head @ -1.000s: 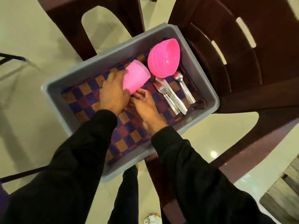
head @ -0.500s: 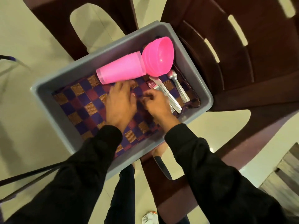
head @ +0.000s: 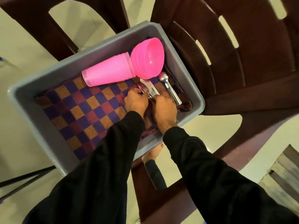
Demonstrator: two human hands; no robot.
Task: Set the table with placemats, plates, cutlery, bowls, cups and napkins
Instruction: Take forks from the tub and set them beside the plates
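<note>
cutlery pickup from grey tub point(head: 191, 81)

left hand point(head: 135, 103) and right hand point(head: 165, 107) each curl a grip around the cutlery point(head: 149, 90) lying on the checkered placemat point(head: 84, 110), beside stacked pink cups point(head: 108, 71) and bowls point(head: 148, 58).

A tub point(head: 27, 101) rests on a chair point(head: 242, 97); a checked mat point(head: 84, 113) lines its floor; on the mat, stacked cups point(head: 108, 71) lie on their side, left of the tilted bowls point(head: 148, 57); cutlery point(head: 169, 89) lies in front of the bowls, at the tub's right end.
</note>
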